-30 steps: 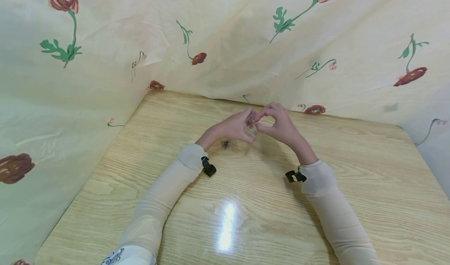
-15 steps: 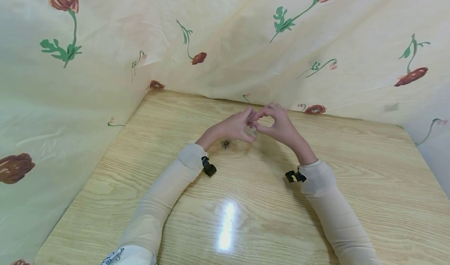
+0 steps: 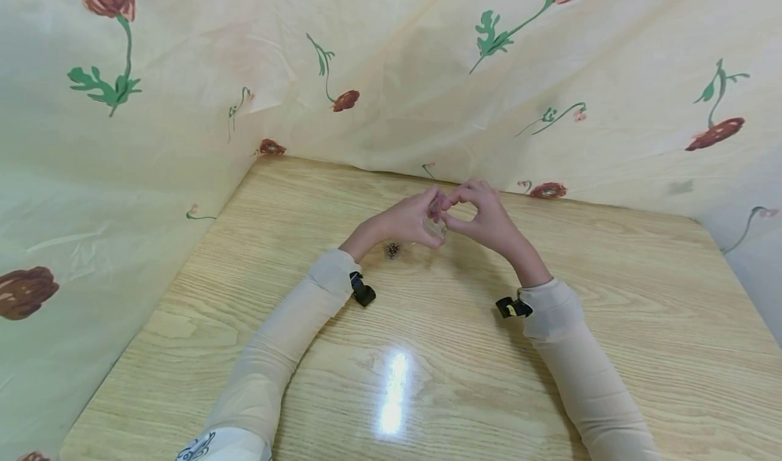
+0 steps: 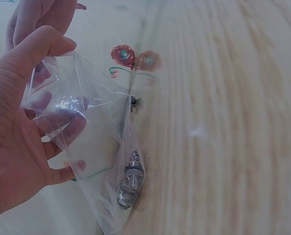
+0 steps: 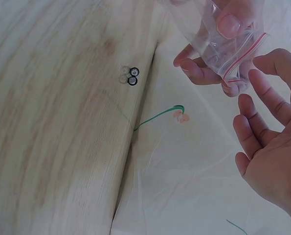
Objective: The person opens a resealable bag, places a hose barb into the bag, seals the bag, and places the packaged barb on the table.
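Note:
A clear plastic zip bag [image 4: 94, 127] hangs from my left hand [image 4: 18, 117], whose thumb and fingers hold it near the mouth. Silver metal fittings [image 4: 130, 181] rest in its lower corner. In the right wrist view a red-lined zip [image 5: 240, 63] runs along the bag's mouth. Beside this edge is my right hand [image 5: 277, 117], thumb and index fingertips close together as if pinching the rim; its other fingers are loosely bent. In the head view a cluster of shiny metal pieces [image 3: 392, 250] shows near the left wrist; I cannot tell whether it lies inside the bag.
Several small ring-like pieces [image 5: 129, 76] show over the wooden table [image 5: 47, 122] in the right wrist view. A floral sheet [image 3: 391, 108] hangs behind the table and along its left side. Black straps [image 3: 364, 291] sit at both wrists.
Both hands stay almost in the same place at the bag's mouth. My right fingertips shift only slightly along the rim.

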`<state>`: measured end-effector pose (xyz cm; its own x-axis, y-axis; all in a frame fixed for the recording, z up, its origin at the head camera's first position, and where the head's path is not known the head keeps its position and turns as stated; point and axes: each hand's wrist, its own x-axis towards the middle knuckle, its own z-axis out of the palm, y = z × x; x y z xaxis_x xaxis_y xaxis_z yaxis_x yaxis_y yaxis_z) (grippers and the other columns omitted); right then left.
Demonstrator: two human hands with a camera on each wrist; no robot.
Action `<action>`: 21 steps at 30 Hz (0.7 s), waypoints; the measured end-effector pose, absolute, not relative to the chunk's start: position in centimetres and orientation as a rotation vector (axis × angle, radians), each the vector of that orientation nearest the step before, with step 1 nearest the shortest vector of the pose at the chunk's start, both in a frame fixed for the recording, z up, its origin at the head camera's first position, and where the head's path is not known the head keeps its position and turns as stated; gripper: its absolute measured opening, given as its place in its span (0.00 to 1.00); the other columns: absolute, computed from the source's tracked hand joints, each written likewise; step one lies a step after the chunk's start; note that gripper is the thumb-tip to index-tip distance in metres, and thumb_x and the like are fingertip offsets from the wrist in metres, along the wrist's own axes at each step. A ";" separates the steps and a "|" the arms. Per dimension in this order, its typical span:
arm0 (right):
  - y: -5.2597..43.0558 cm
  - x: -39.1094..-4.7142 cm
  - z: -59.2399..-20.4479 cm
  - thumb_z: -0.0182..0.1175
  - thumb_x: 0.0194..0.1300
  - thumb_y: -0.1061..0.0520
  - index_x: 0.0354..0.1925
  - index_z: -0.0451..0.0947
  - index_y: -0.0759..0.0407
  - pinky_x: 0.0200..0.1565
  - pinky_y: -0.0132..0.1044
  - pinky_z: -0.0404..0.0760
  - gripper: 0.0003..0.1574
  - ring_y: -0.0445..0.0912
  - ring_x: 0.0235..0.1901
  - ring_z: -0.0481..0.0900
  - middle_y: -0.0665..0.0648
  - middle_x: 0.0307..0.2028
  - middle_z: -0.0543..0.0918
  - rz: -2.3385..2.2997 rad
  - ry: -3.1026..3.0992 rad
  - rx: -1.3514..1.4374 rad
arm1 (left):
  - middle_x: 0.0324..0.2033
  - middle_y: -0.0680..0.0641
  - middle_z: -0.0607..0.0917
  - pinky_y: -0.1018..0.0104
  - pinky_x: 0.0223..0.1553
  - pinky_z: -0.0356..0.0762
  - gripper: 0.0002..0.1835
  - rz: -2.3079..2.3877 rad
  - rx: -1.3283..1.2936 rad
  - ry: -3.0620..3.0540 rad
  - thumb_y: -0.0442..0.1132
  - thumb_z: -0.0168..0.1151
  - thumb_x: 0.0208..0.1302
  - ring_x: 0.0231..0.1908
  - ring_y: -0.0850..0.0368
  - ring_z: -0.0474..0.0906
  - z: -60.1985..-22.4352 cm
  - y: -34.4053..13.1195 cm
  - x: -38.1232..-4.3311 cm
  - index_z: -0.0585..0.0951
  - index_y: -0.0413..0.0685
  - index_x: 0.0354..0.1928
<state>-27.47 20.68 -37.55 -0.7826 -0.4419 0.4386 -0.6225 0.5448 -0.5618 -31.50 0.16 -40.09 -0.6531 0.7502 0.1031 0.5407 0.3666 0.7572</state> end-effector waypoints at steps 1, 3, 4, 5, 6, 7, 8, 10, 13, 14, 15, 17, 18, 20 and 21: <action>20.7 -27.5 -37.5 0.72 0.56 0.67 0.36 0.84 0.60 0.52 0.52 0.57 0.09 0.55 0.43 0.69 0.62 0.41 0.81 1.067 -2.540 0.891 | 0.47 0.43 0.76 0.65 0.49 0.73 0.32 1.164 1.144 2.368 0.41 0.73 0.55 0.48 0.56 0.73 -40.1 0.2 -31.5 0.63 0.51 0.55; 20.7 -27.5 -37.5 0.72 0.56 0.67 0.36 0.84 0.60 0.53 0.52 0.57 0.09 0.56 0.43 0.69 0.62 0.41 0.81 1.071 -2.544 0.886 | 0.48 0.43 0.77 0.65 0.50 0.73 0.32 1.167 1.137 2.364 0.41 0.73 0.55 0.48 0.56 0.74 -40.1 0.1 -31.6 0.63 0.51 0.56; 20.8 -27.5 -37.5 0.72 0.56 0.67 0.37 0.84 0.61 0.53 0.53 0.57 0.09 0.57 0.44 0.69 0.62 0.41 0.81 1.074 -2.546 0.882 | 0.48 0.43 0.77 0.65 0.50 0.73 0.32 1.167 1.135 2.362 0.41 0.73 0.55 0.48 0.56 0.74 -40.1 0.1 -31.6 0.63 0.51 0.56; 20.8 -27.5 -37.5 0.72 0.56 0.67 0.37 0.84 0.61 0.53 0.53 0.57 0.09 0.57 0.44 0.70 0.62 0.41 0.81 1.076 -2.549 0.878 | 0.48 0.42 0.77 0.64 0.50 0.73 0.32 1.167 1.136 2.361 0.41 0.73 0.55 0.48 0.56 0.74 -40.1 0.1 -31.6 0.63 0.51 0.56; 20.8 -27.5 -37.5 0.72 0.56 0.67 0.37 0.84 0.61 0.54 0.53 0.57 0.09 0.56 0.44 0.70 0.62 0.41 0.81 1.078 -2.552 0.873 | 0.48 0.42 0.77 0.64 0.50 0.74 0.32 1.170 1.136 2.357 0.41 0.73 0.55 0.48 0.56 0.74 -40.1 0.1 -31.6 0.63 0.51 0.56; 20.8 -27.5 -37.5 0.72 0.56 0.67 0.37 0.84 0.61 0.54 0.53 0.57 0.09 0.56 0.44 0.70 0.62 0.41 0.81 1.080 -2.555 0.868 | 0.48 0.42 0.77 0.64 0.50 0.74 0.32 1.170 1.136 2.355 0.41 0.72 0.56 0.48 0.55 0.74 -40.1 0.1 -31.6 0.63 0.51 0.56; 20.9 -27.5 -37.5 0.72 0.57 0.67 0.37 0.84 0.60 0.54 0.53 0.57 0.09 0.56 0.45 0.70 0.61 0.41 0.82 1.078 -2.558 0.864 | 0.48 0.41 0.77 0.63 0.49 0.74 0.32 1.170 1.137 2.354 0.41 0.72 0.56 0.48 0.55 0.74 -40.1 0.1 -31.6 0.63 0.51 0.56; 21.0 -27.6 -37.5 0.72 0.57 0.66 0.38 0.84 0.61 0.54 0.52 0.58 0.09 0.55 0.45 0.70 0.61 0.41 0.82 1.074 -2.565 0.859 | 0.48 0.41 0.77 0.64 0.49 0.73 0.32 1.164 1.138 2.356 0.41 0.72 0.56 0.47 0.55 0.74 -40.1 0.1 -31.5 0.63 0.51 0.56; 21.3 -27.7 -37.3 0.71 0.57 0.66 0.38 0.85 0.61 0.53 0.51 0.61 0.08 0.56 0.45 0.71 0.62 0.41 0.83 1.070 -2.560 0.858 | 0.48 0.42 0.77 0.64 0.49 0.73 0.32 1.158 1.138 2.365 0.41 0.73 0.56 0.48 0.55 0.73 -40.1 0.0 -31.5 0.63 0.50 0.56; 21.5 -27.8 -37.3 0.71 0.57 0.67 0.38 0.85 0.62 0.53 0.52 0.62 0.08 0.57 0.45 0.72 0.63 0.41 0.83 1.072 -2.556 0.857 | 0.48 0.42 0.77 0.64 0.49 0.73 0.32 1.157 1.139 2.369 0.41 0.73 0.55 0.47 0.55 0.73 -40.0 0.0 -31.4 0.63 0.50 0.56; 21.6 -27.9 -37.2 0.70 0.57 0.67 0.37 0.85 0.62 0.53 0.51 0.64 0.08 0.58 0.45 0.72 0.63 0.41 0.83 1.077 -2.553 0.853 | 0.47 0.43 0.76 0.65 0.49 0.73 0.33 1.155 1.140 2.373 0.41 0.73 0.55 0.47 0.56 0.73 -40.0 0.0 -31.4 0.63 0.49 0.56; 22.0 -28.0 -37.2 0.69 0.58 0.68 0.37 0.85 0.62 0.52 0.50 0.65 0.07 0.59 0.45 0.73 0.64 0.41 0.83 1.082 -2.551 0.838 | 0.46 0.44 0.76 0.65 0.49 0.73 0.33 1.155 1.141 2.377 0.41 0.73 0.55 0.47 0.55 0.73 -39.9 0.1 -31.3 0.63 0.47 0.56; 22.3 -28.0 -37.2 0.69 0.59 0.68 0.37 0.85 0.62 0.52 0.49 0.65 0.06 0.59 0.45 0.73 0.64 0.41 0.83 1.084 -2.555 0.828 | 0.45 0.45 0.76 0.65 0.49 0.73 0.33 1.153 1.141 2.380 0.41 0.73 0.55 0.47 0.56 0.73 -39.9 0.1 -31.4 0.63 0.47 0.56; 22.7 -28.1 -37.2 0.68 0.60 0.67 0.37 0.85 0.62 0.51 0.47 0.64 0.05 0.57 0.45 0.72 0.64 0.41 0.83 1.076 -2.571 0.806 | 0.44 0.46 0.76 0.65 0.49 0.73 0.33 1.150 1.143 2.385 0.42 0.73 0.55 0.46 0.56 0.73 -39.9 0.1 -31.4 0.63 0.47 0.56; 22.9 -28.1 -37.3 0.68 0.61 0.67 0.37 0.85 0.62 0.51 0.46 0.64 0.05 0.55 0.44 0.72 0.63 0.40 0.83 1.070 -2.582 0.796 | 0.44 0.46 0.76 0.65 0.49 0.73 0.33 1.149 1.144 2.386 0.42 0.73 0.55 0.46 0.56 0.73 -40.0 0.2 -31.4 0.63 0.47 0.56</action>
